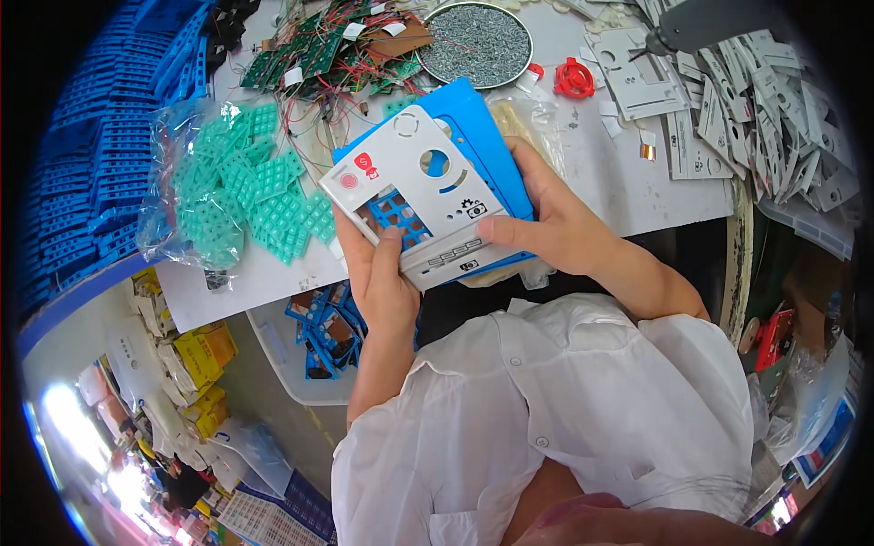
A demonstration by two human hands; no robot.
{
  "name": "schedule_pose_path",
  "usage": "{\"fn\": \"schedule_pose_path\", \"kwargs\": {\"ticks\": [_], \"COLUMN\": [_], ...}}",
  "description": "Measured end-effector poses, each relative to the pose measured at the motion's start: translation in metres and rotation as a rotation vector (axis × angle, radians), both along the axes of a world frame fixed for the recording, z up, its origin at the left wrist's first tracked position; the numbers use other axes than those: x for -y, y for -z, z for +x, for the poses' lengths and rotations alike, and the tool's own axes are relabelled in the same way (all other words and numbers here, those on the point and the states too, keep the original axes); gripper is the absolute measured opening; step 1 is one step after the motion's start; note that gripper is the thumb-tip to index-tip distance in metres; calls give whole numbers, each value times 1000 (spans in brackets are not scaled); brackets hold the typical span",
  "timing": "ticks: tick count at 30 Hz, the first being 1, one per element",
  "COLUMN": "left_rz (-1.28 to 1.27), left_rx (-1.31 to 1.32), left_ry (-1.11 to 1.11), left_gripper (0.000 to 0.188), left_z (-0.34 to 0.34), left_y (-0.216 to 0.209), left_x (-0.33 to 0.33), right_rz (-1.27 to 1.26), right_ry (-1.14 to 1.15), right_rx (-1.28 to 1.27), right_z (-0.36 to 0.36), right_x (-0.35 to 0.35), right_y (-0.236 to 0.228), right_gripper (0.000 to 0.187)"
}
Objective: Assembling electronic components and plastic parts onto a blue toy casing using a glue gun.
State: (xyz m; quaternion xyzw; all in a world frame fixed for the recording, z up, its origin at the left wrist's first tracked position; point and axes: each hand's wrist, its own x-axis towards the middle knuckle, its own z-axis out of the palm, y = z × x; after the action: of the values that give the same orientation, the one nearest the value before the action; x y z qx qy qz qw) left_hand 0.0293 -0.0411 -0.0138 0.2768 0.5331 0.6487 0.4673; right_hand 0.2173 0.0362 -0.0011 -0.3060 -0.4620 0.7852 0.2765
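Note:
Both my hands hold a white plastic panel [414, 150] with round and square cutouts, tilted above the table. Behind it, and sticking out past its upper right side, lies a blue plastic panel [492, 136]. My left hand [381, 278] is closed on the lower left edge, its thumb beside the square cutout, through which a blue grid shows. My right hand [546, 218] grips the right side, with its thumb on the white face and its fingers by the blue panel. Most fingers of both hands are hidden beneath the panels.
Green rubber keypads [273, 200] spill from a clear bag on the left, near stacked blue panels [82, 155]. Behind are wired circuit boards [319, 55], a dish of small screws [475, 45] and red rings [574, 79]. White panels [765, 109] pile at right, below a dark tool [719, 23].

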Motion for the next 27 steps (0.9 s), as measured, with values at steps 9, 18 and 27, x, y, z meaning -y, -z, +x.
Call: {"fn": "schedule_pose_path", "kwargs": {"ticks": [9, 18, 27], "left_rz": [-7, -50, -73], "left_rx": [-209, -260, -133], "left_ry": [-10, -11, -87], "left_gripper": [70, 69, 66], "left_z": [0, 0, 10], "left_y": [3, 16, 6], "left_x": [4, 7, 7], "right_rz": [-27, -4, -13], "right_ry": [-19, -50, -38], "right_rx": [-16, 13, -23], "right_z": [-2, -1, -5], "right_x": [1, 4, 8], "right_y": [-8, -2, 0], "right_gripper": [84, 77, 68]}}
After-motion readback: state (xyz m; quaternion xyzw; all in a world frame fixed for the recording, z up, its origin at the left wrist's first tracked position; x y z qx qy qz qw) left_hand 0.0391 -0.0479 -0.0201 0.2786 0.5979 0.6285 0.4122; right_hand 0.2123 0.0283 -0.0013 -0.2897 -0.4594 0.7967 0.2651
